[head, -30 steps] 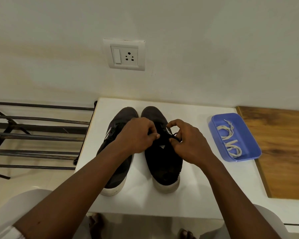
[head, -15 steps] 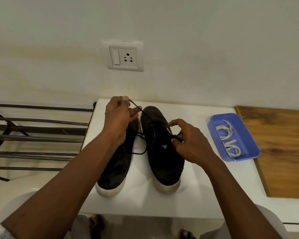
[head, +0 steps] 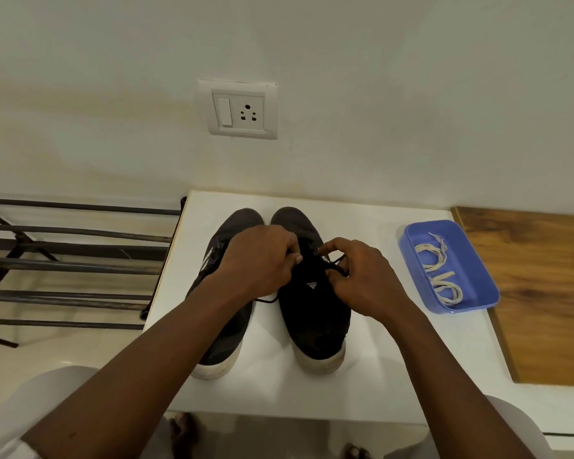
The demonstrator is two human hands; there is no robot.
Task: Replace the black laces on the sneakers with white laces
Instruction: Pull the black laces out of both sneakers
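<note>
Sneakers (head: 232,326) sit side by side on the white table (head: 378,359), with both hands over the right sneaker (head: 315,319). The right hand (head: 362,279) pinches a loop of black lace (head: 340,263) between thumb and curled fingers, just above the tongue. The left hand (head: 262,260) curls over the lacing, fingers together, apparently pinching the same lace, though its hold is hidden. One strand trails between the shoes. White laces (head: 441,276) lie coiled in the blue tray (head: 471,260), well apart on the right.
</note>
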